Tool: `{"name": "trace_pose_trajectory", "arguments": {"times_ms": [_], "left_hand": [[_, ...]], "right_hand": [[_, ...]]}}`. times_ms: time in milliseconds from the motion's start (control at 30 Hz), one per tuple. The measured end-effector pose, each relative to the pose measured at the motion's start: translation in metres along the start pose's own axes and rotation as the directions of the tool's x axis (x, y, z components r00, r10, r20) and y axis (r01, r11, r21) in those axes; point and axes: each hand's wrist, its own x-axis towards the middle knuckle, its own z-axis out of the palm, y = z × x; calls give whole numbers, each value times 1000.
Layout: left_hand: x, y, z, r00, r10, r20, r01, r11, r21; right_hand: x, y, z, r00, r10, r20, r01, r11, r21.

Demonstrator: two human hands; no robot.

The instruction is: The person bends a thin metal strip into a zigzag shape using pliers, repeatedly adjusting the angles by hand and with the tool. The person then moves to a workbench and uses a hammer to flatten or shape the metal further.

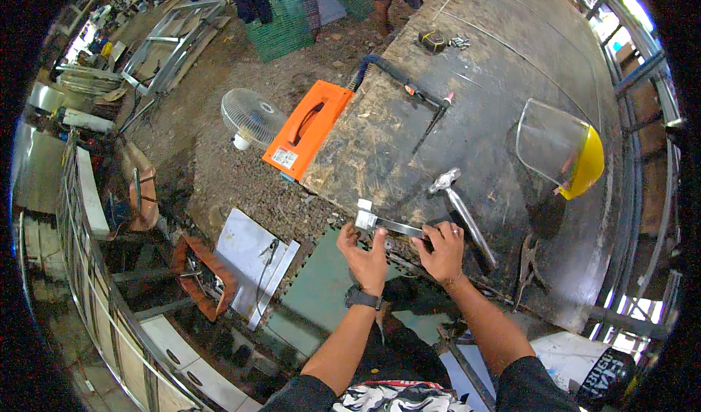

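Over the near left edge of the dark worktable (365, 142), both my hands hold a narrow, flat metal strip (400, 226) with a small white angular piece (364, 215) at its left end. My left hand (365, 260), wearing a dark watch, closes its thumb and fingers about that white end. The strip's right end is pinched in my right hand (442, 251), its fingers curled; they partly hide that end. Just right of my right hand lies a metal hammer (468, 218), head pointing away. Farther right rests a dark plier-like tool (526, 270).
A face shield (593, 165) with yellow top lies at right. A welding torch (429, 99) with its cable lies mid-table; behind it are a tape measure (432, 42) and small metal pieces (460, 42). An orange machine (310, 129) and a fan (252, 114) stand beside the table's left edge.
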Motion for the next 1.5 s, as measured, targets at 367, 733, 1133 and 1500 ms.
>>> {"name": "trace_pose_trajectory", "arguments": {"times_ms": [367,733,1133,1500], "left_hand": [[-10,-7,16,920,-349,180,384,895,-226],[-15,-10,24,947,-295,131,317,926,-208],[-17,10,31,971,-229,74,237,963,-131],[-2,40,18,951,-289,110,306,927,-218]], "right_hand": [[-12,-8,1,999,-15,46,16,999,-31],[6,4,-5,974,-112,196,98,992,83],[34,52,-47,954,299,-6,-298,951,-87],[10,96,-29,962,236,137,-247,966,75]]}}
